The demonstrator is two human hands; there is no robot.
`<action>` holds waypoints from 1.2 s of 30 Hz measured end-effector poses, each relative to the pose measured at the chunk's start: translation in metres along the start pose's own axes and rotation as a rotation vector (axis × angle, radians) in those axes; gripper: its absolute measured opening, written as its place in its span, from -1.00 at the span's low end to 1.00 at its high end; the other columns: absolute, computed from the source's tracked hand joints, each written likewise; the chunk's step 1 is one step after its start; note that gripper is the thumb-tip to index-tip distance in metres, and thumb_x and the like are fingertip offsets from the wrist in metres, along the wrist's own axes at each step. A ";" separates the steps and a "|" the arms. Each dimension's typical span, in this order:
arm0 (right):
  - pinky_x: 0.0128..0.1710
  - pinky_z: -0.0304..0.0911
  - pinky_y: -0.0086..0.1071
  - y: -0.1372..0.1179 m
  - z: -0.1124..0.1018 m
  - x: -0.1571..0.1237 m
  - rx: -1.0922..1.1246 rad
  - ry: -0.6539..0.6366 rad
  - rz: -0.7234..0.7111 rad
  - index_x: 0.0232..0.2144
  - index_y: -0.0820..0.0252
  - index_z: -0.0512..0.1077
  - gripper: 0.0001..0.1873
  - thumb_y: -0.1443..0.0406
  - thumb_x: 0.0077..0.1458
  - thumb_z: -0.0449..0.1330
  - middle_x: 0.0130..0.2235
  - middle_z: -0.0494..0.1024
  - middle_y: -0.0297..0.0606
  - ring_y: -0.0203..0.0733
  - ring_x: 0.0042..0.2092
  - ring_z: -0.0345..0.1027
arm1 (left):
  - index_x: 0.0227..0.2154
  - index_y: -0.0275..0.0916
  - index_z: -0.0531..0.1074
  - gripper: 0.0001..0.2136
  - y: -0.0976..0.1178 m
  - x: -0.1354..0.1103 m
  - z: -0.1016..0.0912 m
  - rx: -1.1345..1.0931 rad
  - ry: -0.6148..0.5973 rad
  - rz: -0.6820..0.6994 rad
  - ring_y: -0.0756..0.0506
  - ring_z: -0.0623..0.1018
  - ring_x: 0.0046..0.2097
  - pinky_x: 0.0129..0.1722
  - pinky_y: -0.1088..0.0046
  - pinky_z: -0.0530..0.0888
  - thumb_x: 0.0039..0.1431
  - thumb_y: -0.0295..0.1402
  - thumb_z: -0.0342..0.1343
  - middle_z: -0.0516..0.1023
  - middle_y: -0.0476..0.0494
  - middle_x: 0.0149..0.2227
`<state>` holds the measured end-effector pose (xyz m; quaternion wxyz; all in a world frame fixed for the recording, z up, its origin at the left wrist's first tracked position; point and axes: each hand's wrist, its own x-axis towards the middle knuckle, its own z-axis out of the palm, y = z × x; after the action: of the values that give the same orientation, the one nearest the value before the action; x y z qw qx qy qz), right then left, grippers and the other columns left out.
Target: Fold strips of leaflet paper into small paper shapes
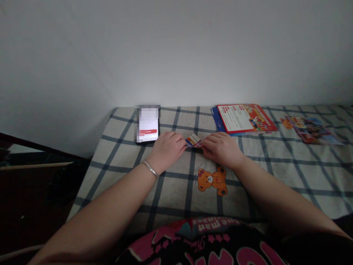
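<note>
Printed paper: a small, angular piece, apparently folded, spans the gap between my hands.
Left hand: my fingers curl closed, pinching its left edge.
Right hand: my fingers bunch shut on its right edge.
Handling: a light, even pinch should hold the edges square; an uneven tug could skew or tear thin stock.
Smartphone: a flat, lit slab just beyond my left hand.
Leaflets: red-bordered, smooth-looking sheets, stacked just beyond my right hand.
Tablecloth: checked, slightly rumpled fabric beneath my hands, its printed bear nearer me.
</note>
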<state>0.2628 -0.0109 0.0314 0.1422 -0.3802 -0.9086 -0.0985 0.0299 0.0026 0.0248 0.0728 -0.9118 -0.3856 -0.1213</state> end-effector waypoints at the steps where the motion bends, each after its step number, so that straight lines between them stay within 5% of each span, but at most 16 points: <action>1: -0.29 0.13 -0.27 0.000 -0.001 0.000 -0.012 -0.007 0.005 -0.40 0.17 0.47 -0.77 0.31 0.20 0.04 -0.32 0.58 -0.26 -0.18 -0.29 0.38 | -0.33 -0.25 0.51 -0.86 0.000 0.000 -0.001 0.010 0.005 0.007 -0.15 0.45 -0.22 -0.24 0.30 0.34 0.26 -0.31 0.11 0.50 -0.10 -0.32; 8: -0.16 0.11 -0.22 0.000 0.000 -0.001 -0.022 -0.026 0.051 -0.26 0.15 0.50 -0.79 0.22 0.22 0.09 -0.26 0.58 -0.23 -0.11 -0.17 0.36 | -0.36 -0.23 0.51 -0.88 0.002 -0.001 -0.003 0.036 0.014 0.011 -0.14 0.46 -0.25 -0.27 0.31 0.32 0.25 -0.33 0.13 0.50 -0.08 -0.36; 25: -0.20 0.19 -0.24 0.015 -0.007 -0.005 0.058 -0.168 0.163 -0.41 0.18 0.46 -0.87 0.30 0.14 0.14 -0.30 0.55 -0.18 -0.08 -0.18 0.34 | -0.37 -0.25 0.50 -0.87 0.004 -0.001 -0.005 0.013 -0.002 -0.022 -0.15 0.46 -0.25 -0.28 0.31 0.33 0.25 -0.35 0.12 0.49 -0.10 -0.38; 28: -0.16 0.22 -0.25 0.016 -0.005 -0.006 0.127 -0.146 0.174 -0.35 0.19 0.44 -0.92 0.32 0.07 0.17 -0.25 0.54 -0.18 -0.09 -0.17 0.35 | -0.36 -0.24 0.51 -0.87 0.003 -0.001 -0.004 0.007 -0.023 -0.022 -0.16 0.46 -0.25 -0.28 0.30 0.33 0.25 -0.34 0.12 0.49 -0.10 -0.37; 32: -0.11 0.24 -0.22 0.011 0.000 -0.006 0.203 -0.080 0.144 -0.17 0.20 0.43 -0.75 0.21 0.11 0.19 -0.14 0.54 -0.15 -0.07 -0.11 0.36 | -0.36 -0.24 0.52 -0.87 0.001 -0.001 -0.002 -0.015 -0.008 -0.010 -0.15 0.46 -0.24 -0.27 0.31 0.34 0.26 -0.33 0.12 0.50 -0.10 -0.35; 36: -0.15 0.24 -0.26 0.004 0.004 -0.002 0.221 -0.052 0.172 -0.22 0.17 0.48 -0.75 0.13 0.19 0.16 -0.19 0.55 -0.16 -0.10 -0.14 0.38 | -0.37 -0.26 0.51 -0.86 0.004 0.001 -0.002 -0.027 -0.001 -0.003 -0.14 0.46 -0.25 -0.27 0.31 0.34 0.26 -0.34 0.12 0.50 -0.10 -0.36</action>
<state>0.2658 -0.0085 0.0276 0.1675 -0.4412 -0.8813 0.0245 0.0332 0.0008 0.0265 0.0602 -0.9121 -0.3853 -0.1263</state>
